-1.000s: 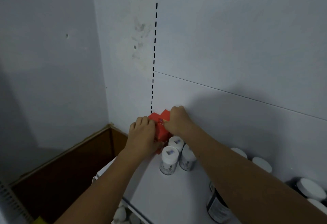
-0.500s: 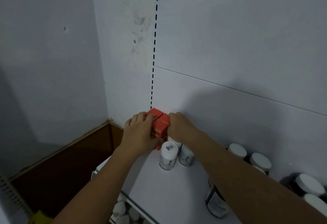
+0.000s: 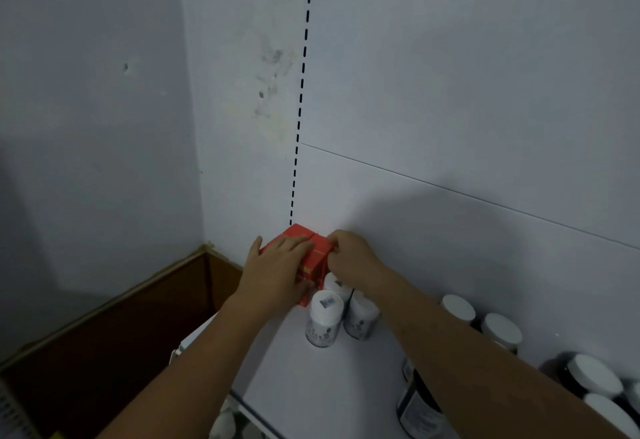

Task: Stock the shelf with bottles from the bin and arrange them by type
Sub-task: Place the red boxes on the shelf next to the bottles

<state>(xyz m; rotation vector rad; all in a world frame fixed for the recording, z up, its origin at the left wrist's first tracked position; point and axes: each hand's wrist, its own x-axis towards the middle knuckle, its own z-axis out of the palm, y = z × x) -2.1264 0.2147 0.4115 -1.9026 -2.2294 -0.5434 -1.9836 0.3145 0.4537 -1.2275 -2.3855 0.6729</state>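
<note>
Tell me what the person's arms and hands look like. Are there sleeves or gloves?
No gloves and no sleeves. The left hand and right hand are bare. The left arm and right arm are bare too, all the way to the picture's edge. No watch or bracelet shows on either wrist, and no ring shows on the fingers in view.
</note>
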